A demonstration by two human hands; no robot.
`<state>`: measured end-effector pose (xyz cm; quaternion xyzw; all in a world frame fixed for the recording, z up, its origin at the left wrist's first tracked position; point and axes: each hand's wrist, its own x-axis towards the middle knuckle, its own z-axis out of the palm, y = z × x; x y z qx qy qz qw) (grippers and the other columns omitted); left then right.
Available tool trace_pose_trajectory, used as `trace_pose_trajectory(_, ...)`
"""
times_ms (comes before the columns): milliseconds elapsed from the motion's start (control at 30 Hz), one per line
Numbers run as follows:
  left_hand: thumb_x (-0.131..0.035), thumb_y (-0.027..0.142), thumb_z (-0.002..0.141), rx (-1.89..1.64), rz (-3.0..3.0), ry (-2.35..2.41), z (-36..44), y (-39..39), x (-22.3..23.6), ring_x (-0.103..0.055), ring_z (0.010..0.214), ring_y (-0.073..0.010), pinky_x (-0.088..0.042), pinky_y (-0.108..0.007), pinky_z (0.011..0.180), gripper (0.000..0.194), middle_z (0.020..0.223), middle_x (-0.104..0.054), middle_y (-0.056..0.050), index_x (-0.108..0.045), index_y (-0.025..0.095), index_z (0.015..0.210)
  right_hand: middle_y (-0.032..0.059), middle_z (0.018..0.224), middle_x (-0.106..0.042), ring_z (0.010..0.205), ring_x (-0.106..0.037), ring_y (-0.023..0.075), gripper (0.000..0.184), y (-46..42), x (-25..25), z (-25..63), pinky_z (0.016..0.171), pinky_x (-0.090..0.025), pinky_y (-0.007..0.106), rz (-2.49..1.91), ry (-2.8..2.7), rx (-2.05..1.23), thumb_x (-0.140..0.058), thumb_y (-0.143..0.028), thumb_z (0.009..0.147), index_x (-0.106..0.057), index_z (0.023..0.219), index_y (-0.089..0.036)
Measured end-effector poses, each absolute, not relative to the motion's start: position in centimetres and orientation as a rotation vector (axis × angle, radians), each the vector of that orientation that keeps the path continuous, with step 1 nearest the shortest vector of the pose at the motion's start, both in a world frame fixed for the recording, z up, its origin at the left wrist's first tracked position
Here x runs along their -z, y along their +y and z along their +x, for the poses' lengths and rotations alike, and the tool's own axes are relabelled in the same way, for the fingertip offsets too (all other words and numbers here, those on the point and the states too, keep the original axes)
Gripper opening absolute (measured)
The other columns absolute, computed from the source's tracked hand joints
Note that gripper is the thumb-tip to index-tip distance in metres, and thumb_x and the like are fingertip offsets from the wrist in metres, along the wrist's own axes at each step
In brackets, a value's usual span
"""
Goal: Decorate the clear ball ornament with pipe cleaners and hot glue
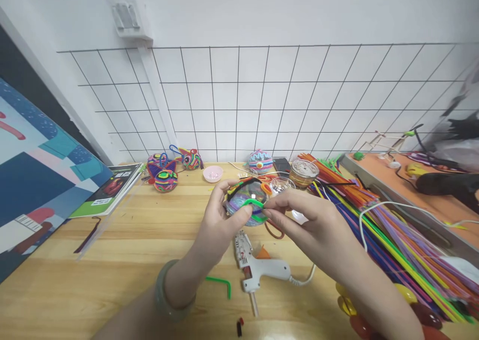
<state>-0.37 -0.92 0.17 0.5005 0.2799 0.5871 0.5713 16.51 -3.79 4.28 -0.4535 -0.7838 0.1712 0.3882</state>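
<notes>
My left hand point(219, 220) grips a clear round ball point(247, 203) wrapped in coloured pipe cleaners, held above the wooden table point(130, 245). The fingers of my right hand point(303, 220) pinch a green pipe cleaner point(258, 204) that runs across the ball's front. A pale green bangle sits on my left wrist. Right below the ball lies a white glue gun point(256, 270), its cord trailing off to the right.
A big spread of coloured pipe cleaners point(392, 220) covers the right side. Finished wrapped balls point(163, 173) stand at the back by a small pink dish point(213, 173) and clear cups point(304, 172). A bent green piece point(220, 282) lies near my left wrist. A booklet point(112, 188) lies left.
</notes>
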Motion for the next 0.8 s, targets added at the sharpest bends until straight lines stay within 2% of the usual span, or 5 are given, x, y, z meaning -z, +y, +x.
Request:
trace_pose_trajectory(400,-0.070,0.018,0.075,-1.358,1.193,0.651,-0.47,-0.96,-0.23,-0.061,0.102,-0.0145,-0.050,-0.025,0.086,0.040,0.113,-0.062,-0.001,-0.050,0.024,0.110,-0.0009,0.074,-0.060,0.068,-0.054,0.0124,0.008,-3.56,-4.22,16.66,0.063,-0.043,0.025,-1.072,-2.042,-0.378,-0.061,-0.014,0.088,-0.063,0.082,-0.018)
trace_pose_trajectory(800,-0.070,0.018,0.074,-1.344,1.191,0.646,-0.48,-0.97,-0.33,-0.060,0.104,-0.0170,-0.049,-0.029,0.088,0.042,0.115,-0.061,-0.003,-0.049,0.024,0.110,-0.0022,0.070,-0.056,0.065,-0.051,0.0124,0.009,-3.69,-4.24,16.57,0.060,-0.041,0.026,-1.104,-2.056,-0.416,-0.060,-0.017,0.089,-0.059,0.080,-0.019)
